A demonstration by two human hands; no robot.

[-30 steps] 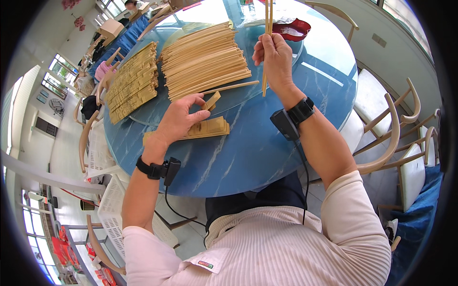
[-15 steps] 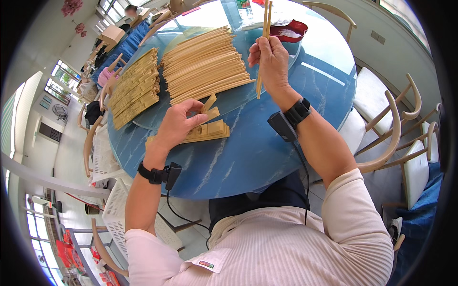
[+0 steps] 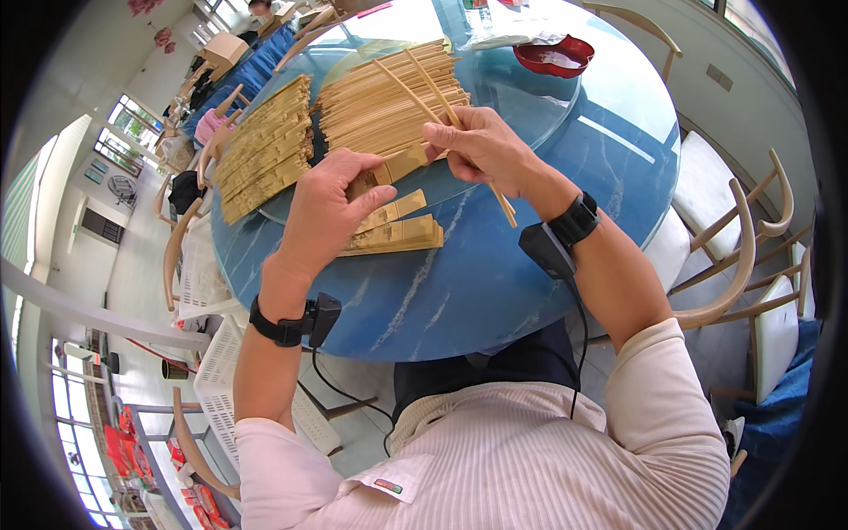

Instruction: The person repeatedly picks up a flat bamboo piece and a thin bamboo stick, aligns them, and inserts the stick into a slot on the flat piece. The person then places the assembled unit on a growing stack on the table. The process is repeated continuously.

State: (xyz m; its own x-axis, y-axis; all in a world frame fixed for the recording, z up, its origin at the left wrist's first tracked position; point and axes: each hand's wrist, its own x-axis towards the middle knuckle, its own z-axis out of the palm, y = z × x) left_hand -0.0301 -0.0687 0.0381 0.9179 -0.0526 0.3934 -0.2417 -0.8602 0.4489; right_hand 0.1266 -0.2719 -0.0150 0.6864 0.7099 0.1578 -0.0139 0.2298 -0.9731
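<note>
My right hand (image 3: 490,152) is closed round a pair of wooden chopsticks (image 3: 402,86), which tilt apart at their upper ends and stick out below the palm. In my left hand (image 3: 327,203), thumb and fingers hold a tan paper chopstick sleeve (image 3: 405,164); its far end reaches the fingertips of my right hand. Under the left hand lies a small stack of flat paper sleeves (image 3: 411,234), with a loose one on top. Beyond both hands is a wide pile of bare chopsticks (image 3: 371,110). Left of that, sleeved chopsticks (image 3: 265,155) lie in rows.
The round blue table (image 3: 495,291) has a glass turntable. A red dish (image 3: 555,58), a clear plastic wrapper (image 3: 512,40) and a bottle (image 3: 477,13) stand toward its far side. Wooden chairs (image 3: 738,256) line the right, and a white plastic crate (image 3: 216,375) sits at the left.
My right hand has come down and nearer my left, tilting the chopsticks. My left hand has lifted a sleeve off the stack toward it. The view has shifted slightly.
</note>
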